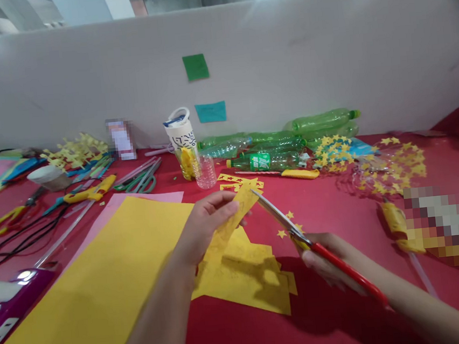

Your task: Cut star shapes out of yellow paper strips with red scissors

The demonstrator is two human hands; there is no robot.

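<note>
My left hand (209,217) is closed on a strip of yellow paper (240,200), pinched between thumb and fingers, with faint pencil outlines on it. In my right hand (327,260) are scissors (344,269) with red handles; their blade tips meet the strip's upper right end. Below the strip lie several yellow paper pieces (257,293), overlapping one another. Small cut-out yellow stars (282,234) rest on the red tabletop near the scissors. Behind the strip's tip are yellow scraps (234,179) with star-shaped holes.
Large yellow sheets (113,270) cover the left front. Green plastic bottles (277,159), a white cup (181,139) and a clear cup (205,172) line the wall. Star clusters (399,166) and a glue gun (397,226) stand right. A purple power strip (15,306) sits left.
</note>
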